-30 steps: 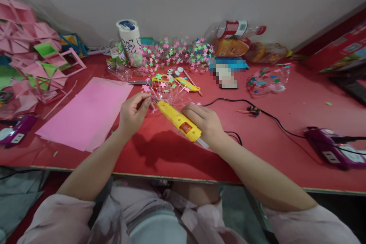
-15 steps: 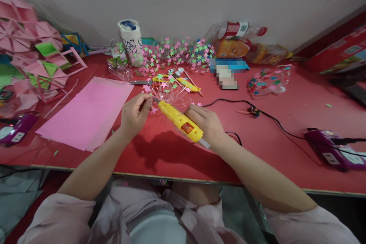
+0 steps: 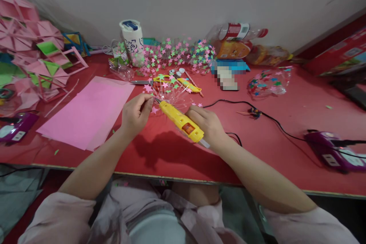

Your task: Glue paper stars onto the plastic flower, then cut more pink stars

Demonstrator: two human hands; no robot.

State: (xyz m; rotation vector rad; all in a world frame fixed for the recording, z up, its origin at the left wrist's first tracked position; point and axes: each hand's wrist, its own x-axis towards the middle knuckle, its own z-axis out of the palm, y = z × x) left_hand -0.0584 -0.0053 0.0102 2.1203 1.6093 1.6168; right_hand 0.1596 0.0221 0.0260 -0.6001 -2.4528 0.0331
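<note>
clutter rings the work spot on the red table [image 3: 160,152]: a pink paper sheet [image 3: 88,112] lies to the left, yellow-handled scissors [image 3: 171,81] and a spray of pink and green paper stars [image 3: 177,53] sit just behind the hands, and a white cup [image 3: 132,42] stands near the wall. folded pink paper shapes [image 3: 31,53] pile up at far left, plastic bottles [image 3: 237,32] lie at the back, and a purple power strip [image 3: 331,150] rests at right with a black cord [image 3: 257,112] running across the table toward the hands. nothing lies between the camera and the hands.

the yellow glue gun [image 3: 181,121] is a slim plastic body with an orange switch patch near its rear and a pale glue stick poking out behind. it is held just above the table, in front of the person, between the two hands. its long axis runs diagonally, nozzle pointing up-left and away toward the left hand [image 3: 136,113], rear end low and right.

the right hand [image 3: 208,124] is wrapped closed around the gun's rear half. the left hand is pinched closed on a small pink star [image 3: 154,109] at a clear plastic piece [image 3: 171,97], right at the nozzle tip.
</note>
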